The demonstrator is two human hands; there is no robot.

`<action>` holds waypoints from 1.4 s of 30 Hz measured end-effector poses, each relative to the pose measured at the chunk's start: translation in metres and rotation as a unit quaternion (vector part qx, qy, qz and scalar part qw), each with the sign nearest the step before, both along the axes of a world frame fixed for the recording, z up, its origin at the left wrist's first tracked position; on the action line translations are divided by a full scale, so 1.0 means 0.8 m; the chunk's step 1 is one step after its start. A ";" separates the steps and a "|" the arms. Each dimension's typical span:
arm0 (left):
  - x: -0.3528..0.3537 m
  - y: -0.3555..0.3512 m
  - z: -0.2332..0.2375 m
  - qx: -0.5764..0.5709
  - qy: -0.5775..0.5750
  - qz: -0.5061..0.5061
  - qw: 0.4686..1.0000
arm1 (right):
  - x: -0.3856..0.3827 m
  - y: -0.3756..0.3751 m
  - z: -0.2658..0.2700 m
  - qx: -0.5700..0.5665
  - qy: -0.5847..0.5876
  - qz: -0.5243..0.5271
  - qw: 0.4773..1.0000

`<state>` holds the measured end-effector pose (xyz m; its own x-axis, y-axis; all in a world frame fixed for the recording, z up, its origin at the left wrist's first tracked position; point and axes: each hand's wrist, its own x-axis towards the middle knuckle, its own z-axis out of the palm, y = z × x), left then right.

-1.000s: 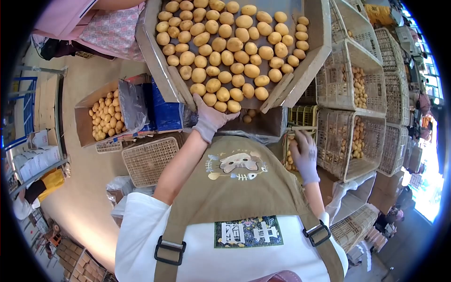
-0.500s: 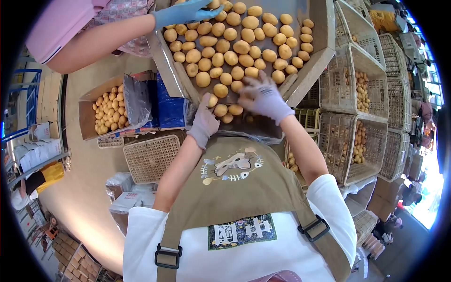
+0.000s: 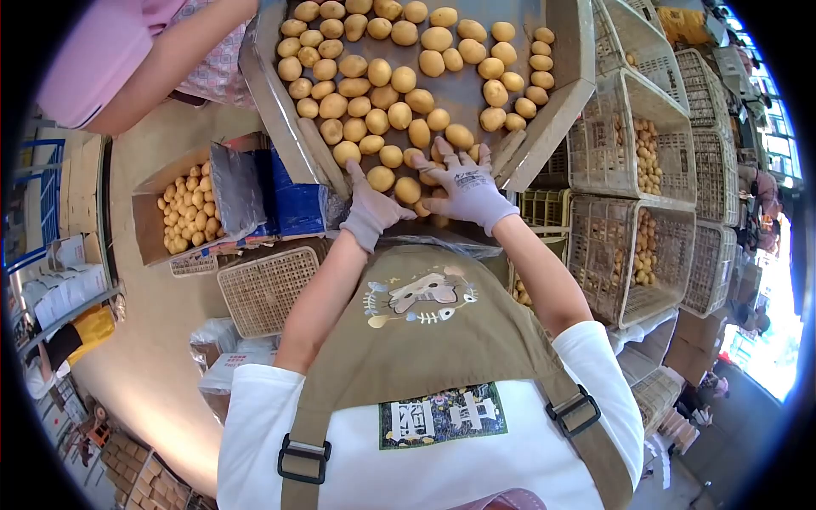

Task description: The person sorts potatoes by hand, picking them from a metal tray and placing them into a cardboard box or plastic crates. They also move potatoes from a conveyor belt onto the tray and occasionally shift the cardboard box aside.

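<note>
Many yellow potatoes [image 3: 402,116] lie across a metal sorting tray [image 3: 557,115] that narrows toward my body. My left hand [image 3: 372,208], in a pale glove, is at the left side of the narrow end, its fingers stretched out beside a potato [image 3: 381,178]. Opposite it, my gloved right hand [image 3: 469,189] spreads its fingers over several potatoes, touching them from above. Between the two hands a potato [image 3: 408,189] sits at the mouth of the tray. What lies below the mouth is mostly hidden by my hands.
At upper left stands another person, with an arm [image 3: 174,64] reaching to the tray. A cardboard box of potatoes [image 3: 189,208] is at left, above an upturned plastic crate [image 3: 270,291]. Stacked crates [image 3: 599,255], some holding potatoes, line the right side.
My right hand has come down onto the potatoes, fingers spread. My left hand has turned inward slightly. Potatoes have shifted toward the mouth, and the other person's blue-gloved hand has left view.
</note>
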<state>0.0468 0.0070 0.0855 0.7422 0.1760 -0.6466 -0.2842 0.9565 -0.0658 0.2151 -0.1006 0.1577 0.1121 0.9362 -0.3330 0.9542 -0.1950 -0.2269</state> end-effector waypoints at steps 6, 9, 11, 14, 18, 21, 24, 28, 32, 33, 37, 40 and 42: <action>-0.001 -0.001 -0.004 0.014 -0.054 0.006 0.998 | 0.004 0.001 0.001 -0.008 0.013 0.006 1.000; -0.001 0.000 -0.013 0.019 -0.069 0.008 0.997 | 0.005 0.003 0.000 -0.006 0.004 0.013 1.000; -0.001 -0.001 -0.013 0.041 -0.066 0.001 0.997 | 0.005 0.004 0.001 -0.011 0.001 0.015 1.000; 0.001 -0.003 -0.023 0.034 -0.047 -0.009 0.998 | -0.011 0.027 0.002 0.053 0.037 -0.009 0.998; 0.002 -0.020 -0.036 0.117 0.007 -0.009 0.993 | -0.047 0.055 -0.015 0.202 0.023 0.110 0.973; -0.009 -0.020 -0.036 0.037 0.061 -0.007 0.997 | 0.003 0.069 -0.056 0.201 -0.042 0.033 0.978; -0.004 -0.036 -0.045 0.035 0.038 -0.003 0.999 | -0.016 0.092 -0.027 0.236 -0.096 -0.006 0.967; 0.003 -0.044 -0.069 -0.043 -0.156 0.046 0.986 | -0.060 0.124 -0.045 0.225 -0.030 0.152 0.962; -0.023 -0.029 -0.018 0.026 0.045 0.081 0.995 | 0.000 0.074 -0.037 0.136 -0.075 0.001 0.988; -0.027 -0.024 -0.014 0.043 0.040 0.120 0.991 | 0.000 0.045 -0.014 0.082 -0.090 -0.031 0.992; -0.014 -0.017 0.010 0.028 0.031 0.084 0.996 | -0.015 -0.003 -0.016 0.020 -0.096 0.039 0.994; -0.011 -0.014 -0.001 -0.024 0.036 0.085 0.995 | -0.015 -0.005 -0.015 0.017 -0.065 0.012 0.998; -0.012 -0.012 0.000 -0.026 0.029 0.077 0.996 | -0.007 -0.001 -0.014 0.021 -0.035 0.000 0.999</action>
